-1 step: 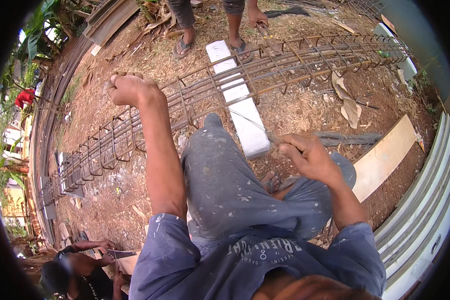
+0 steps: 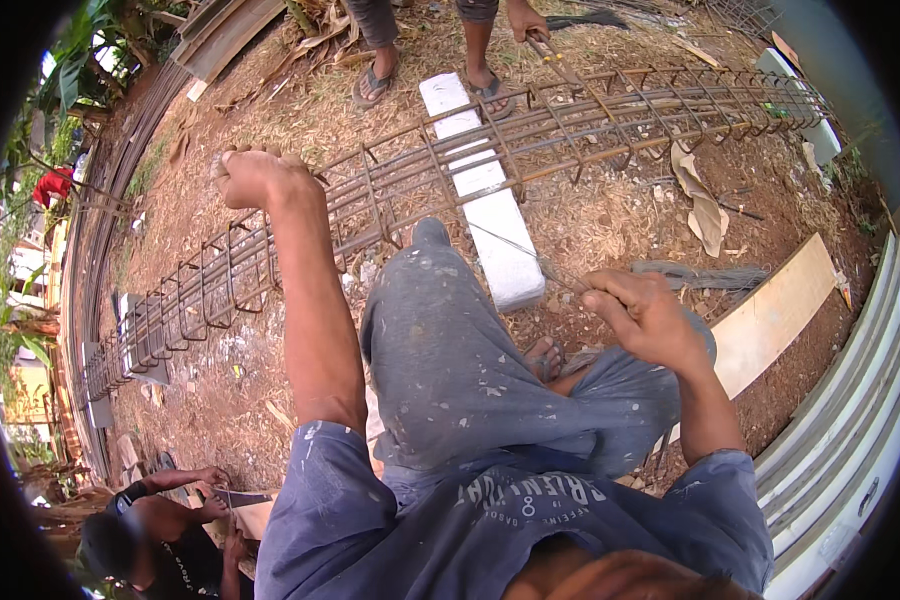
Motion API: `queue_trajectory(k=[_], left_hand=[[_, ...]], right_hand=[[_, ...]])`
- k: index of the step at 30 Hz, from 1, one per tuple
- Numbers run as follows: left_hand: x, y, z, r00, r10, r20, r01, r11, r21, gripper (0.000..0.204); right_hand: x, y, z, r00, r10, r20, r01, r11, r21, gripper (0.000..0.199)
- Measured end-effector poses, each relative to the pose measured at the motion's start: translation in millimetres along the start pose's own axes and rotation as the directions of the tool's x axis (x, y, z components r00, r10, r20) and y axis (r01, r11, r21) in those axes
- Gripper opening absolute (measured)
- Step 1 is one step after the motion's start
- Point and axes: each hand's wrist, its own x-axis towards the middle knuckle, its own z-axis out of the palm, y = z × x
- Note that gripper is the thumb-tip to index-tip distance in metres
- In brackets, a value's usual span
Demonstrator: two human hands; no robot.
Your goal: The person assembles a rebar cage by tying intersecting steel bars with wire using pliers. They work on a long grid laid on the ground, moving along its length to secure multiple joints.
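A long rebar cage (image 2: pixel 560 125) of rusty bars and stirrups crosses in front of me, over a white block (image 2: pixel 515 280). My right hand (image 2: pixel 635 310) is closed on thin binding wire (image 2: pixel 515 245), near my raised knee. The wire runs taut from the cage's near side, over the block, to my fingers. My left hand (image 2: pixel 270 180) is a closed fist at the cage's far side, left of the block; what it grips, if anything, is hidden.
Across the cage, another person's hand (image 2: pixel 526 20) holds a long-handled tool (image 2: pixel 555 60). A second person (image 2: pixel 160 540) works at lower left. Grey wire (image 2: pixel 705 278), a pale board (image 2: pixel 770 320) and long white panels (image 2: pixel 830 450) lie to the right.
My right hand sits slightly farther right, with the wire still in it. The tool of the person across has shifted a little to the right. My left fist looks the same.
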Motion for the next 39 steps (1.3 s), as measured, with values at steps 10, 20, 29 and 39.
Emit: queue_trajectory(k=[10, 20, 29, 39], left_hand=[[20, -32, -12, 0.959, -0.012, -0.282, 0.016, 1.0, 0.014, 0.025], [21, -64, -1, 0.983, -0.022, -0.184, -0.01, 0.985, -0.171, 0.031], [-1, -51, -34, 0.98, -0.151, 0.127, 0.188, 0.914, -0.359, 0.034], [14, -38, -108, 0.842, -0.302, 0.447, 0.442, 0.862, -0.25, 0.029]], right_hand=[[-24, -60, -50, 0.961, -0.067, -0.268, -0.021, 0.949, -0.314, 0.013], [-43, 45, -59, 0.956, 0.254, -0.144, -0.288, 0.741, -0.607, 0.029], [-52, 66, -82, 0.769, 0.582, 0.265, -0.62, 0.577, 0.531, 0.039], [-48, 53, -98, 0.795, 0.513, 0.323, -0.602, 0.729, 0.325, 0.04]])
